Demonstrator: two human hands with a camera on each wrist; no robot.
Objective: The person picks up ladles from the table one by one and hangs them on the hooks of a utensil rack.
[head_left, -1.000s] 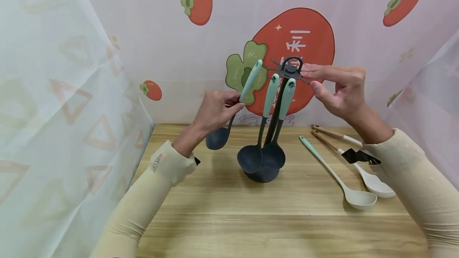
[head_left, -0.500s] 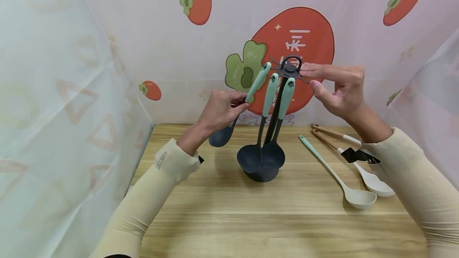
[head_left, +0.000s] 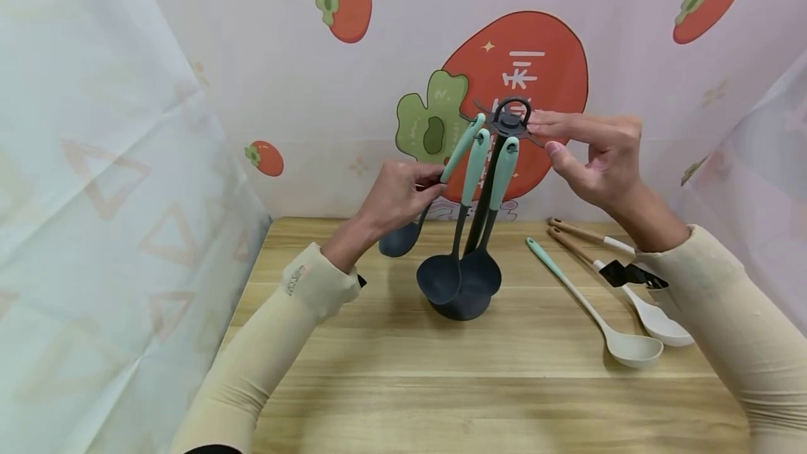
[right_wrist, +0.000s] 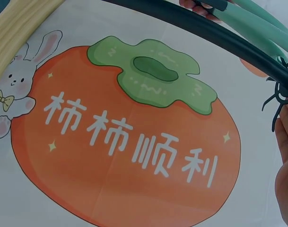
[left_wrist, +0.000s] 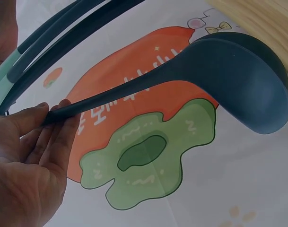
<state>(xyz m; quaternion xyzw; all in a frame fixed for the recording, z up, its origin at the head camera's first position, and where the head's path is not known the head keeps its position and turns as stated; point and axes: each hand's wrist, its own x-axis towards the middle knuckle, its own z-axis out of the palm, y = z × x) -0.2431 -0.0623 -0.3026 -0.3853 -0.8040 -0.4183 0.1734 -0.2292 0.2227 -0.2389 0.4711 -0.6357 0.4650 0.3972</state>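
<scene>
My left hand [head_left: 403, 195] pinches a ladle [head_left: 463, 148] at the lower end of its mint handle. Its dark bowl [left_wrist: 248, 80] hangs below, behind the wrist in the head view. The handle's top, with its hole, is right at a hook on the left side of a dark utensil stand [head_left: 509, 123]. Two more mint-handled utensils with dark bowls hang at the stand's front, a left ladle [head_left: 438, 280] and a right ladle [head_left: 482, 272]. My right hand [head_left: 599, 153] touches the stand's top from the right with straight fingers, thumb near a hook.
On the wooden table [head_left: 479, 398] to the right lie a cream ladle [head_left: 633, 350] with a mint handle and white utensils with wooden handles, including a white spoon [head_left: 662, 326]. A printed cloth backdrop [head_left: 302, 90] stands close behind the stand.
My left hand has moved right with the ladle, bringing its handle top from left of the stand to the hook beside the hanging ladles. My right hand has stayed on the stand's top.
</scene>
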